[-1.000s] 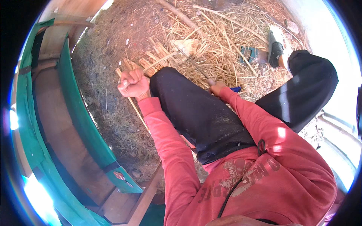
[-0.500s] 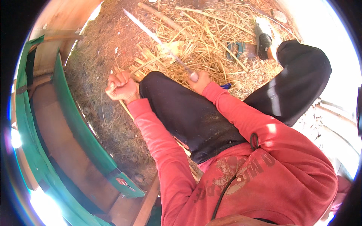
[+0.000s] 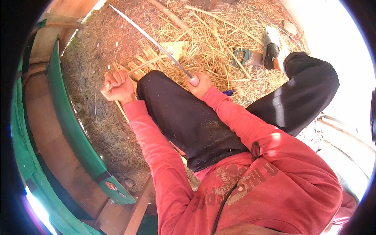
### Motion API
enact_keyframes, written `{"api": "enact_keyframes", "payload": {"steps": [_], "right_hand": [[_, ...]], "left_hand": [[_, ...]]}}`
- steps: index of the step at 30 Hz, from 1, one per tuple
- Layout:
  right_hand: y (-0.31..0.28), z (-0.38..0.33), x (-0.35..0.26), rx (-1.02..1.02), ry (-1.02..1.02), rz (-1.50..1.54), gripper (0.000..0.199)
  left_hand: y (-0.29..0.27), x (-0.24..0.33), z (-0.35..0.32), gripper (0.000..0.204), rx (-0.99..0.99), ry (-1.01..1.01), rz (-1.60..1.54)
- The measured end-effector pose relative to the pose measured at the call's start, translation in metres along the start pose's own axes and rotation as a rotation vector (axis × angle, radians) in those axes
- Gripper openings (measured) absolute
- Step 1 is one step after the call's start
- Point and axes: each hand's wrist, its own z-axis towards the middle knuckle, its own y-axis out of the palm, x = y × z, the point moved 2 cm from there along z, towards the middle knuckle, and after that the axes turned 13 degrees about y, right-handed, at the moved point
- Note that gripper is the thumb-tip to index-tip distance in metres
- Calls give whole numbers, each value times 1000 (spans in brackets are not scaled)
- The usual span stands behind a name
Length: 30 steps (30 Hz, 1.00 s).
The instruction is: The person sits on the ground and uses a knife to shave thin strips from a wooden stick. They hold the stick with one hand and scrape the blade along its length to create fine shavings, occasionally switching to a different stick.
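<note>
My right hand is closed round the pale handle of a long, narrow-bladed knife. Its thin blade points away to the far left, over the straw-littered ground. My left hand is a closed fist on a thin pale strip of split wood or cane. One end of the strip runs out to the right, passing close to or under the blade, and the other comes out below the fist beside my wrist. My bent knee in black trousers lies between the two hands.
Shavings and split strips cover the ground ahead, with a yellowish chunk and a round stick. A green-handled handsaw lies near my shoe. Something blue shows by my right forearm. A green-edged wooden frame stands left.
The knife's blade has swung slightly, its tip now farther left and higher in view. Both hands appear shifted a little left as the whole view moves. Each hold stays the same.
</note>
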Motion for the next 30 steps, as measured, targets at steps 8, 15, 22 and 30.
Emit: {"api": "enact_keyframes", "payload": {"steps": [8,15,22,30], "right_hand": [[12,10,62,-186,174,-460,34],[1,2,-1,-42,-139,181,35],[18,12,107,-403,393,-277,51],[10,23,83,-110,321,-259,40]], "left_hand": [[-1,-8,8,30,-88,-78,-52],[8,-8,8,29,-165,-105,-75],[9,-8,3,26,-275,-175,-78],[73,-15,8,27,297,153,446]]}}
